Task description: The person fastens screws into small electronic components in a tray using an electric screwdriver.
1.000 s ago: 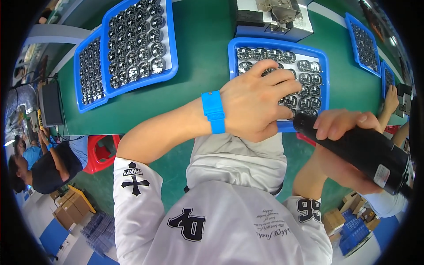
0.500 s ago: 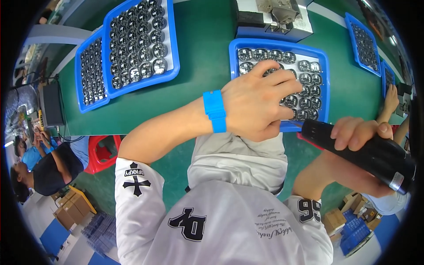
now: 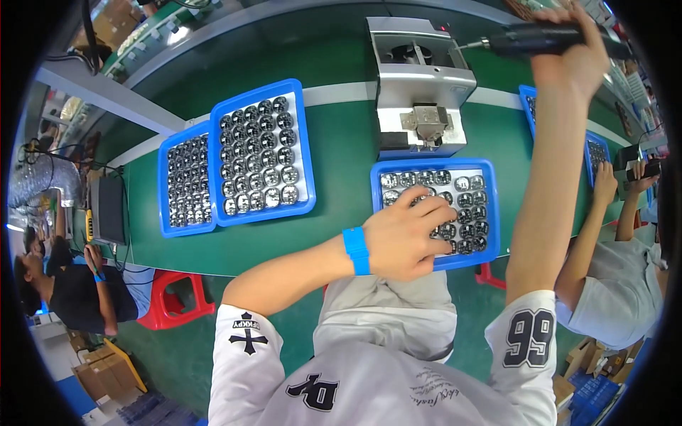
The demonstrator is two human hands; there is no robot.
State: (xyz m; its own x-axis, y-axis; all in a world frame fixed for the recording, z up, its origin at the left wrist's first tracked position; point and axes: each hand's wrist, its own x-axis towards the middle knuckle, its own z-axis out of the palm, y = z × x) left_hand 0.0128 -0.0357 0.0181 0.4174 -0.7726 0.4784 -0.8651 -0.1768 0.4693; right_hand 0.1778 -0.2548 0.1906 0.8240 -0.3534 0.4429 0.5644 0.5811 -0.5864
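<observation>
My right hand [image 3: 577,62] is raised at the upper right, wrapped round a black electric screwdriver [image 3: 515,40]. The screwdriver lies nearly level, its thin bit pointing left at the top opening of a grey-and-white screw feeder [image 3: 452,77]. Down in front of the feeder, my left hand [image 3: 406,240] rests palm down over a blue tray [image 3: 435,162]. Its fingers are bent but apart, the tips among the round, shiny black parts [image 3: 464,216] lying in rows. Part of the tray's left side is hidden under this hand.
Two more blue trays of similar parts, one larger [image 3: 307,186] and one smaller [image 3: 168,213], overlap on the green table [image 3: 341,142] at left. Further trays [image 3: 598,150] and a co-worker's arm [image 3: 593,220] are at right. Another person sits far left near a red stool [image 3: 170,302].
My right hand has carried the screwdriver from low right, beside the tray, up to the feeder. The left hand stays on the tray. The view has tilted up, showing more of the feeder.
</observation>
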